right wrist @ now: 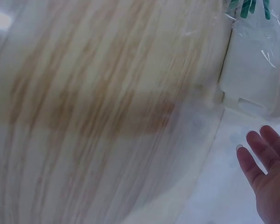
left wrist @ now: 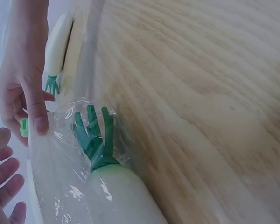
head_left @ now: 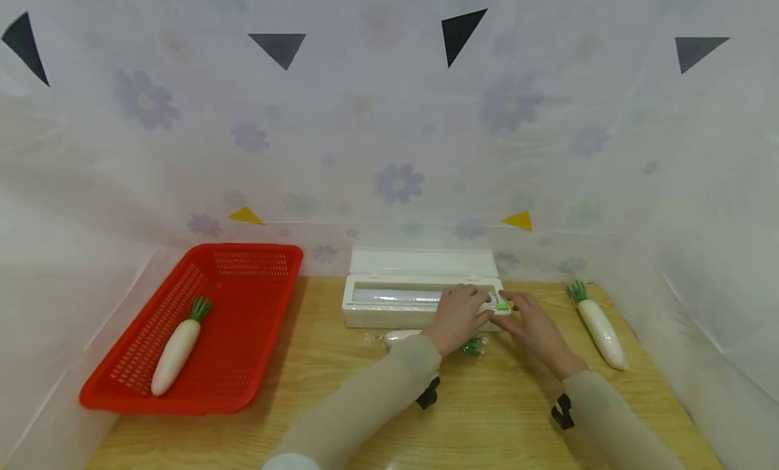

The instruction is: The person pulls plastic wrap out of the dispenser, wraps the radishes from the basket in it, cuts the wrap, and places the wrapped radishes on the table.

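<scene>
A white cling film dispenser [head_left: 389,317] stands at the back of the table with its lid raised and a film roll inside. My left hand [head_left: 460,316] reaches over its right part, fingers spread and relaxed. At the dispenser's right end, my right hand [head_left: 537,328] grips the corner, thumb on the front and fingers around the end beside the green slider cutter [head_left: 502,307]. A film-wrapped white radish [left wrist: 126,193] with green stalks lies along the dispenser's front, partly hidden by the left hand in the head view.
A red plastic basket [head_left: 268,362] stands on the left, with one white radish [head_left: 176,356] inside. Another white radish [head_left: 601,333] lies near the table's right edge. Pale patterned sheeting [head_left: 341,152] encloses the back and sides of the wooden table [head_left: 487,416].
</scene>
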Tool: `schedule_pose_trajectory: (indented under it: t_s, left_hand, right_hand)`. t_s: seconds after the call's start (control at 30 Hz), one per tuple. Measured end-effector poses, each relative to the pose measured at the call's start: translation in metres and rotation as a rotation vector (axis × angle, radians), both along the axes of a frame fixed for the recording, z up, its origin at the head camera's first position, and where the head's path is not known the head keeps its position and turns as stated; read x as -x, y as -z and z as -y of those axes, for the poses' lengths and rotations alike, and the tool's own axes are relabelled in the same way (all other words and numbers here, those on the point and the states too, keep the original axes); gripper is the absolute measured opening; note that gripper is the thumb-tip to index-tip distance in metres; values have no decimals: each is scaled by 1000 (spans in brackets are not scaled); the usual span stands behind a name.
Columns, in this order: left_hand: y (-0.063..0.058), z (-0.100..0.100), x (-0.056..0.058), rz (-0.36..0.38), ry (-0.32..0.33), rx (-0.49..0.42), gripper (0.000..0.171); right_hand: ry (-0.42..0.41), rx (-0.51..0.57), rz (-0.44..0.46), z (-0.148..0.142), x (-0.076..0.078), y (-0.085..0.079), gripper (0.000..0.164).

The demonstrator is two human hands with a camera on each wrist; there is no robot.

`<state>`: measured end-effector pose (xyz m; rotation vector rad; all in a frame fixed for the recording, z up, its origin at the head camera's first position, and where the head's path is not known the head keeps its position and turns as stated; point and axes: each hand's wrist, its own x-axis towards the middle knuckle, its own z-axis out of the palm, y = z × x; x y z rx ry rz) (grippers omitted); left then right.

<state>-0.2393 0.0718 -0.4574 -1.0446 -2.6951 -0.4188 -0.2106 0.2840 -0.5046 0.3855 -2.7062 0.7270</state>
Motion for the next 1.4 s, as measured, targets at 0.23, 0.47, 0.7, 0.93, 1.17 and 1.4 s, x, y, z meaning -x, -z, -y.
schedule_pose_trajectory:
  t_s: [0.23, 0.47, 0.7, 0.93, 1.17, 1.4]
  left_hand:
    - [0, -21, 4, 4, -19, 4, 29]
    - [3, -35, 7, 51, -12, -24, 28]
    - [6, -37, 17, 117, 5, -124, 19]
    - [3, -33, 23, 239, 46, -173, 16]
    - [0, -29, 26, 310, 83, -226, 13]
    - [-3, -24, 30, 361, 114, -218, 14]
  right_hand:
    - [-16, 43, 17, -3, 1, 1, 51]
    - [-38, 74, 47, -3, 3, 0, 44]
    - [-48, 77, 0, 0, 4, -3, 40]
    - [-30, 19, -87, -2, 1, -4, 47]
    - [-32, -39, -157, -2, 3, -4, 51]
    - [-38, -105, -231, -3, 4, -2, 51]
